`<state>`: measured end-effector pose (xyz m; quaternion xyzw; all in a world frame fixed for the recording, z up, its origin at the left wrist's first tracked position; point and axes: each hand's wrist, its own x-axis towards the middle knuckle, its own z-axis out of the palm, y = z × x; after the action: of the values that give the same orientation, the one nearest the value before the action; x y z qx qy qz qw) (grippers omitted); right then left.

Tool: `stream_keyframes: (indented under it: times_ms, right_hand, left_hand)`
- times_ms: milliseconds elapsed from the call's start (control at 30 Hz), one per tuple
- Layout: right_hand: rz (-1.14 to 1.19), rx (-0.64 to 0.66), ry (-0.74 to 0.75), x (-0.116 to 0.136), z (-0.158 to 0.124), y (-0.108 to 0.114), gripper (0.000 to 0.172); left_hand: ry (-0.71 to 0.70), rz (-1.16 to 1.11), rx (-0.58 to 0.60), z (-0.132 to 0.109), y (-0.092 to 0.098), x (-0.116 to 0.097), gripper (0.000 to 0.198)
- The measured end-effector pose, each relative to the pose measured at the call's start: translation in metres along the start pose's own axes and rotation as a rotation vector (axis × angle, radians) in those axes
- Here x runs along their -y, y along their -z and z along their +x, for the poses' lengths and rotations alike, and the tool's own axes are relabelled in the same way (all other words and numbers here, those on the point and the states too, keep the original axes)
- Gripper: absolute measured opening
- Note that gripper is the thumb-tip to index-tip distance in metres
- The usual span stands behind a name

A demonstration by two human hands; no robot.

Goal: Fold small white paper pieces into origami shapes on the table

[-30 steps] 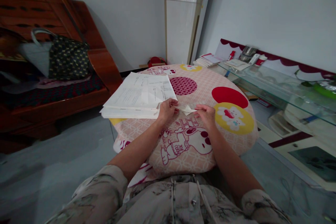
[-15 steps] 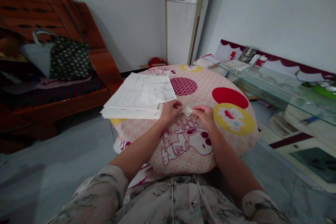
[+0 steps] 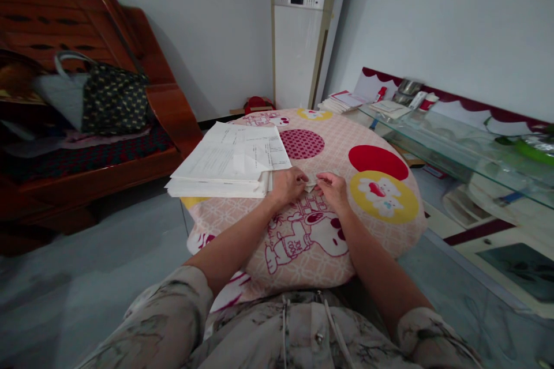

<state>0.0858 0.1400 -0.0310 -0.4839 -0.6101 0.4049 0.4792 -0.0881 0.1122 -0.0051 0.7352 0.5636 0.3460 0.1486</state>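
My left hand point(image 3: 289, 184) and my right hand point(image 3: 331, 187) are close together on a round table point(image 3: 381, 219) covered with a pink cartoon-print cloth. Both pinch a small folded piece of white paper point(image 3: 310, 185), of which only a sliver shows between the fingertips. A thick stack of printed white sheets point(image 3: 229, 161) lies on the table just left of my left hand, almost touching it.
A wooden bench point(image 3: 108, 161) with a dark patterned bag point(image 3: 112, 98) stands at the left. A tall white air conditioner point(image 3: 298, 29) is in the far corner. A glass shelf point(image 3: 454, 144) with booklets, cups and a green dish runs along the right wall.
My hands have drawn closer together over the small paper, which now shows much less. The left hand has moved slightly right, the right hand slightly left.
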Motion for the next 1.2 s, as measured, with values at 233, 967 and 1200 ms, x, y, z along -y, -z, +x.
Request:
stream_keyframes:
  times_ms: [233,967,1200]
  right_hand:
    - [-0.038,0.01,0.01,-0.001,0.0,-0.001,0.031]
    - [-0.106,0.024,-0.003,0.0,0.0,-0.002,0.021]
    - [-0.359,0.042,0.195,0.003,0.001,0.0,0.013]
  left_hand:
    - [0.102,0.276,0.03,0.01,-0.012,-0.009,0.018]
    - [0.042,0.091,0.162,0.018,-0.009,0.016,0.031]
    - [0.036,0.053,0.14,0.012,-0.003,0.016,0.037]
